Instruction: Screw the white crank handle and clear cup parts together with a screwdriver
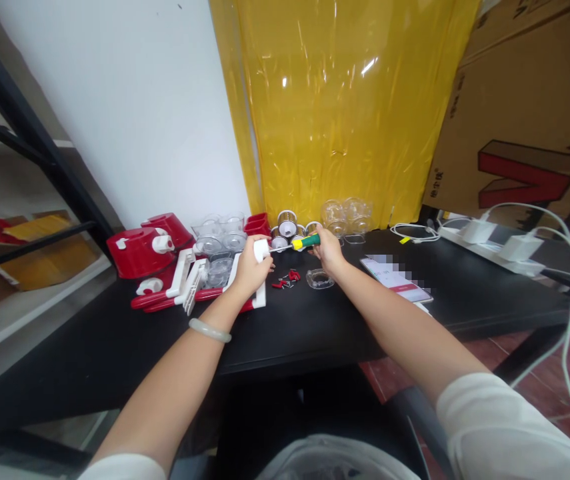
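Note:
My right hand point(329, 252) is closed round the green and yellow handle of a screwdriver point(305, 242). Its metal shaft points left and reaches a white plastic part point(261, 250). My left hand point(251, 268) grips that white part, whose full shape the fingers hide. Below and between both hands lie small red pieces and screws point(287, 279) on the black table. A clear plastic piece point(320, 279) rests just under my right hand. Behind the screwdriver stand several perforated metal drums with white ends point(287, 223).
Red housings point(137, 253), red and white handles point(199, 293) and clear cups point(209, 245) crowd the left. More clear cups point(347, 217) stand by the yellow curtain point(345, 120). A phone point(397, 280) and a power strip with cables point(495, 252) lie at right on the table point(305, 340).

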The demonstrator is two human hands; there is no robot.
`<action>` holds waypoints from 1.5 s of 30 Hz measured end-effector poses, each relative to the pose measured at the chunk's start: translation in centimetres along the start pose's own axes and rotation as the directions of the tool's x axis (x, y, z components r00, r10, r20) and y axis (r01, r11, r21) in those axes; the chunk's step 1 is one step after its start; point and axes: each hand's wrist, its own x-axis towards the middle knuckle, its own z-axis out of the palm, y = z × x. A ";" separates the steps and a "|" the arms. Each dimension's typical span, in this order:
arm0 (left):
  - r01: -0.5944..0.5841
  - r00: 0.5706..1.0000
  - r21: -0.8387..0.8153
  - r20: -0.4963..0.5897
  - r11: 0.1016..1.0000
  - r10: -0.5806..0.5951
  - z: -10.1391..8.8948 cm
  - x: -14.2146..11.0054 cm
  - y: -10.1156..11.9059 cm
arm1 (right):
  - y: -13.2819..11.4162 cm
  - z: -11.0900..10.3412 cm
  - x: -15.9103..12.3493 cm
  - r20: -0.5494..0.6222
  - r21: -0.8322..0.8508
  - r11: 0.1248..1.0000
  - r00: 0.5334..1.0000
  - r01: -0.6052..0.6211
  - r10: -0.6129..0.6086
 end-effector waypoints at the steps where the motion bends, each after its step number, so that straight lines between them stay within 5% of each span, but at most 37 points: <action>1: -0.010 1.000 -0.003 0.000 1.000 0.010 0.0 0.0 0.0 | 0.1 0.0 0.1 -0.002 -0.006 1.000 1.000 -0.007 0.007; 9: -0.058 0.998 -0.013 0.001 0.998 0.058 0.0 -0.1 0.1 | -0.1 0.0 0.4 0.004 0.042 0.982 0.983 -0.183 0.183; 24: -0.085 0.996 0.025 0.001 0.996 0.085 -0.2 -0.2 -0.3 | -1.0 0.1 -0.7 -0.043 -0.019 0.999 0.998 0.037 -0.038; 34: -0.074 0.997 0.054 -0.004 0.996 0.075 -0.2 -0.2 -0.4 | -0.2 -0.1 0.2 -0.034 0.101 0.995 0.999 0.018 -0.015; 45: -0.111 0.994 0.058 -0.015 0.992 0.112 -0.3 0.0 -0.9 | -0.7 0.2 -0.3 -0.040 -0.010 1.000 0.999 0.029 -0.030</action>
